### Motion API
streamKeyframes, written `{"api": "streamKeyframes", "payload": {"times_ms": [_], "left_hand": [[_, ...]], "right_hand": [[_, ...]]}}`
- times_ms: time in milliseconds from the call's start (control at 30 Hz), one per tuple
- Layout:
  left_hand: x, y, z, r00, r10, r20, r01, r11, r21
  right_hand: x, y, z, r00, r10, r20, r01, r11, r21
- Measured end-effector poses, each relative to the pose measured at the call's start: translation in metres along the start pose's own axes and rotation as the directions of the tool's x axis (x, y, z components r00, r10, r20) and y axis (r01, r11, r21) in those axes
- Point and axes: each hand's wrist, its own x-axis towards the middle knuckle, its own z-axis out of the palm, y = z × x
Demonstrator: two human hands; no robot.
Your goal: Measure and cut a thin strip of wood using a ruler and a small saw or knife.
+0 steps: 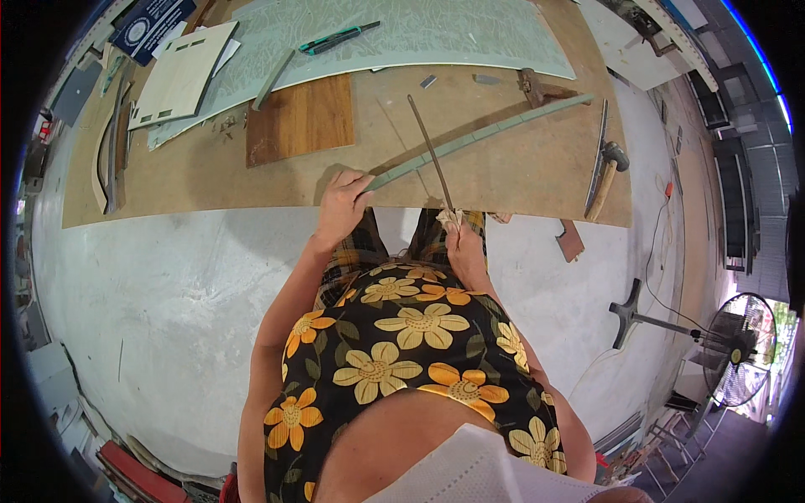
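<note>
My left hand (342,201) is closed round the near end of a long, narrow green strip (486,132) with dark marks across it at intervals. From there the strip slants up to the right over the table, its far end by a brown wooden piece (537,88). My right hand (465,247), at the table's front edge, grips a thin dark rod (428,142), perhaps a slim round file. Pale crumpled wrapping (450,218) covers the rod's held end. The rod points away from me and crosses the strip near its middle; I cannot tell whether they touch.
On the brown table (210,189) lie a wooden board (302,121), a pale green sheet (470,38), a teal utility knife (340,38), a light panel (184,75) and curved strips (113,151). A hammer (610,172) rests at the right. A fan (738,348) stands beyond.
</note>
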Motion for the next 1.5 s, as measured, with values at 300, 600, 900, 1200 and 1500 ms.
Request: {"api": "streamKeyframes", "payload": {"times_ms": [300, 600, 900, 1200, 1500], "left_hand": [[0.011, 0.002, 0.041, 0.999, 0.033, 0.024, -0.035, 0.996, 0.082], [0.029, 0.023, 0.061, 0.998, 0.011, -0.065, 0.003, 0.979, 0.203], [0.047, 0.033, 0.09, 0.996, -0.073, -0.043, 0.078, 0.988, 0.134], [0.047, 0.024, 0.098, 0.994, -0.065, -0.089, 0.076, 0.99, 0.118], [0.047, 0.025, 0.098, 0.995, -0.047, -0.083, 0.058, 0.989, 0.134]], "right_hand": [[-0.006, 0.009, 0.002, 0.999, 0.044, -0.013, -0.045, 0.995, -0.087], [-0.001, 0.005, 0.007, 0.996, 0.083, -0.019, -0.085, 0.981, -0.173], [0.006, 0.007, 0.01, 0.993, 0.119, 0.004, -0.116, 0.976, -0.186], [0.007, 0.01, 0.012, 0.992, 0.127, 0.022, -0.122, 0.98, -0.155], [0.007, 0.008, 0.009, 0.99, 0.134, 0.037, -0.125, 0.976, -0.177]]}}
